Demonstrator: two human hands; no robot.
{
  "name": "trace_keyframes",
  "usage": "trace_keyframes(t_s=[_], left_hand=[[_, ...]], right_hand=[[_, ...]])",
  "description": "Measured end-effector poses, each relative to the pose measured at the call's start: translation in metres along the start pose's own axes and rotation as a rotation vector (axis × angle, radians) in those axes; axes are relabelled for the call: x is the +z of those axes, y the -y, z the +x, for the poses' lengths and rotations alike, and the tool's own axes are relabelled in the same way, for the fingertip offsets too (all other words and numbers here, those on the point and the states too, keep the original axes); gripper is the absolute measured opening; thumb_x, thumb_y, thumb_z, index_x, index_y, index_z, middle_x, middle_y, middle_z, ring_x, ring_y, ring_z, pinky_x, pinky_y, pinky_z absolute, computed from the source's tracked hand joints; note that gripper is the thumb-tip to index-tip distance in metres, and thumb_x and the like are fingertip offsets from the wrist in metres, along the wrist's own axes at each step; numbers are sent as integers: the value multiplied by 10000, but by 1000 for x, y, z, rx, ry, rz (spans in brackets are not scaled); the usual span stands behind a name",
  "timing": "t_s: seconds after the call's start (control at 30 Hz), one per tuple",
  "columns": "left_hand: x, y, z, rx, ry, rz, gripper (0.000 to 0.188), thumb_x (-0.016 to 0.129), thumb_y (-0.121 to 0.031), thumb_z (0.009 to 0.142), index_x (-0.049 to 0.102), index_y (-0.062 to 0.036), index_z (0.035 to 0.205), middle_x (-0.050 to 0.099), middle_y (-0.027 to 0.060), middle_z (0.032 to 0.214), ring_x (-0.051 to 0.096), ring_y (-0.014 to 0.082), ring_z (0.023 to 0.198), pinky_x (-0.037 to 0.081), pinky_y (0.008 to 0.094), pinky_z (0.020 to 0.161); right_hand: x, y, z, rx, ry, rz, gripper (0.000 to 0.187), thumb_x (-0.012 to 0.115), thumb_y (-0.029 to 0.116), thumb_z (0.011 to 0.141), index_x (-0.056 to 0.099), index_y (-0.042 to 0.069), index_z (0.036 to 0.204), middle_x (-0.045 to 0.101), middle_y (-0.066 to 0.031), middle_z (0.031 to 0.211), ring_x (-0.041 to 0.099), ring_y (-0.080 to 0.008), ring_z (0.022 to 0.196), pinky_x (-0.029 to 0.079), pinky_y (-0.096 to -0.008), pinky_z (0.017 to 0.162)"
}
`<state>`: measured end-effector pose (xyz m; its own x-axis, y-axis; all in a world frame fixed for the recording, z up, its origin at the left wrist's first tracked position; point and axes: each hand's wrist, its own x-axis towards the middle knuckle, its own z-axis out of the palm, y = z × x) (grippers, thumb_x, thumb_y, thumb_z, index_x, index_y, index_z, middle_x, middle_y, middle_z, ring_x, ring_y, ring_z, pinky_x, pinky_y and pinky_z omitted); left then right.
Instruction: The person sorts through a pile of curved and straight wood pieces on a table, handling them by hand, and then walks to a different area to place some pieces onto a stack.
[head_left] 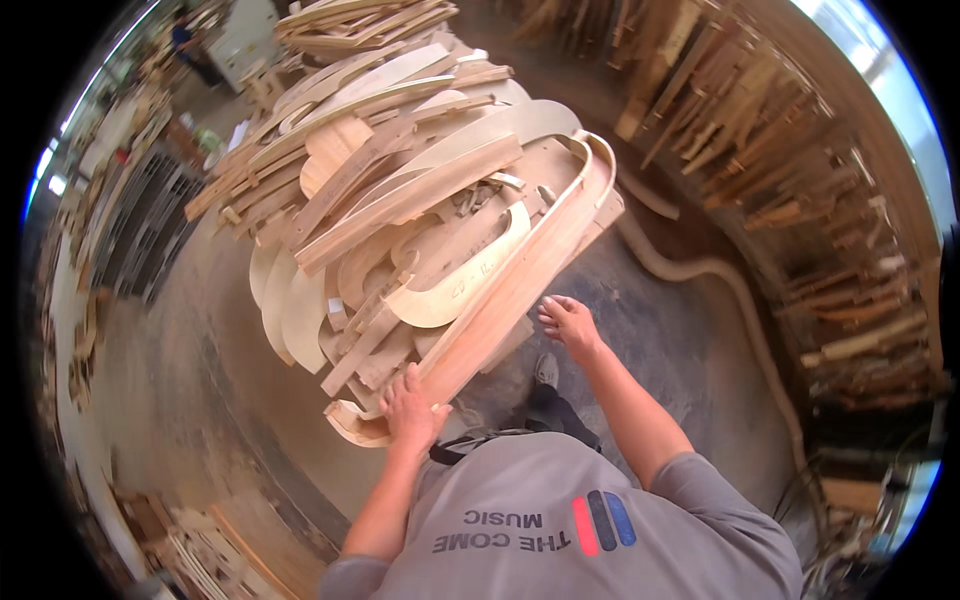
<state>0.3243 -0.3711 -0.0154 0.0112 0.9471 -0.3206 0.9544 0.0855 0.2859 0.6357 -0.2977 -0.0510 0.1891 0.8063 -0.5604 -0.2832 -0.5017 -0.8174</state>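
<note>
Wears a grey shirt (460, 490) with striped and lettered print across the chest, and stands in a light shoe (546, 369) on a worn grey floor (220, 430). Lays the left hand (412, 408) over the near end of a long curved wooden piece (500, 305), with fingers pointing away and thumb out to the right; cannot tell whether clamped on the edge or only resting. Has a hooked wooden end (357, 426) just left of that hand, perhaps part of the same piece. Holds the right hand (568, 325) in the air to the right of the long piece and near its outer face, with fingers partly bent and loosely apart. Has the long piece slanting along the near right side of a wood pile (385, 345), bending round at the far end. Faces, beyond it, a pale flat curved piece (465, 282) with dark markings, then a straight-edged board (415, 205) lying slantwise. Has a pale hose (690, 268) snaking over the floor at right, beside racked wood strips (750, 115). Looks, far off at upper left, toward another person (186, 42) in dark clothing.
</note>
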Motion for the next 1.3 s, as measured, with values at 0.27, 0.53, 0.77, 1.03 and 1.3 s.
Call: trace_keyframes(t_s=[0.27, 0.53, 0.77, 1.03, 1.3], left_hand=[[3, -23, -11, -180, -106, 85, 907, 844, -246, 668, 363, -87, 1420, 509, 166, 1325, 427, 338, 1288, 170, 541, 1143], [-2, -59, -31, -238, -213, 94, 852, 830, -230, 679, 403, -93, 1403, 544, 145, 1267, 460, 324, 1254, 171, 559, 1141], [-45, -44, 3, -121, -443, 213, 856, 778, -244, 700, 390, -117, 1453, 533, 144, 1295, 473, 321, 1237, 161, 563, 1163], [-203, -5, 138, -98, -577, 369, 772, 708, -305, 765, 402, -156, 1457, 495, 115, 1372, 460, 284, 1273, 199, 510, 1151], [-278, 39, 228, -87, -563, 543, 838, 766, -305, 729, 396, -173, 1469, 530, 100, 1342, 481, 284, 1260, 241, 469, 1121]], right_hand=[[-24, 4, 99, 152, 372, 112, 200, 617, 277, 965, 548, 95, 918, 557, -8, 749, 504, -113, 587, 364, -270, 475], [-42, 30, 76, 251, 342, 205, 132, 608, 217, 967, 568, 115, 894, 560, 4, 728, 523, -117, 610, 396, -245, 542], [-4, 91, 115, 65, 433, 40, 174, 634, 199, 939, 622, 100, 796, 595, 7, 740, 530, -89, 619, 419, -241, 533], [128, 234, 156, -100, 566, 118, 449, 621, 392, 952, 569, -11, 1143, 657, -94, 1022, 641, -211, 956, 511, -333, 778], [31, 167, 127, -226, 303, -382, 390, 629, 288, 946, 637, -37, 1161, 691, -79, 998, 634, -161, 880, 492, -302, 747]])
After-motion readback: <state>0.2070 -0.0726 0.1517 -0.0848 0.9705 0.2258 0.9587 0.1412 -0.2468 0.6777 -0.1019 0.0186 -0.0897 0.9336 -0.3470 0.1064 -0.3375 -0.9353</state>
